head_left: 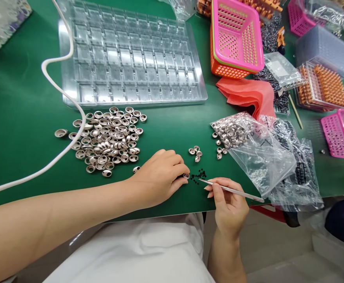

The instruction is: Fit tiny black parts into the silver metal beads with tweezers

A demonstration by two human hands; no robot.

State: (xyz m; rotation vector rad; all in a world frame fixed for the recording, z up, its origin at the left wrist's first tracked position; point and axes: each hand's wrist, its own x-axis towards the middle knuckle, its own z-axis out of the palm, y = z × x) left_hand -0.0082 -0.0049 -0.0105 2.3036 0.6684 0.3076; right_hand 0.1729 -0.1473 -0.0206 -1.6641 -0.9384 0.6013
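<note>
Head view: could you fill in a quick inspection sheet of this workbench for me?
Surface: green table.
Job's things: metal cup pinched by the left hand; tiny black bits beside it; thin stick.
Clutter: pile of metal cups, clear tray, bag of cups, pink baskets, red cloth.
Grippers: left hand on the cup; right hand holds the stick.
Cables: white tube.
Surroundings: floor below, nothing else seen.
</note>
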